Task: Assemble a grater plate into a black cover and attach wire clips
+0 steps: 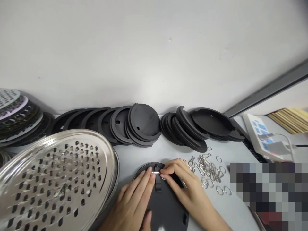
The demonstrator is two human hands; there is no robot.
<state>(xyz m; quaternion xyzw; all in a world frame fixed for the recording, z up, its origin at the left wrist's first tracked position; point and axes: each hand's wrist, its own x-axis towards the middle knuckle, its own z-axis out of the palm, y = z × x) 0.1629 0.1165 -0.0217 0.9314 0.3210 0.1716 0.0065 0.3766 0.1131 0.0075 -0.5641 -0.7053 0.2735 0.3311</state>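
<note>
A round black plastic disc point(166, 205) lies on the table in front of me, with a narrow raised clip point(158, 183) near its far edge. My left hand point(136, 195) rests on the disc with fingers stretched out, fingertips beside the clip. My right hand point(181, 179) pinches a small shiny metal ring point(163, 178) between thumb and forefinger, close to the clip. A thin bright metal piece point(155, 172) lies across the clip between both hands' fingertips; whether it belongs to the ring, I cannot tell.
Loose metal rings and clasps point(209, 170) lie right of the disc. At left is a large perforated metal plate point(57, 179) with raised teeth. Black round lids point(144, 122) line the wall, and more black trays point(211, 122) lie right. A power strip point(260, 134) stands far right.
</note>
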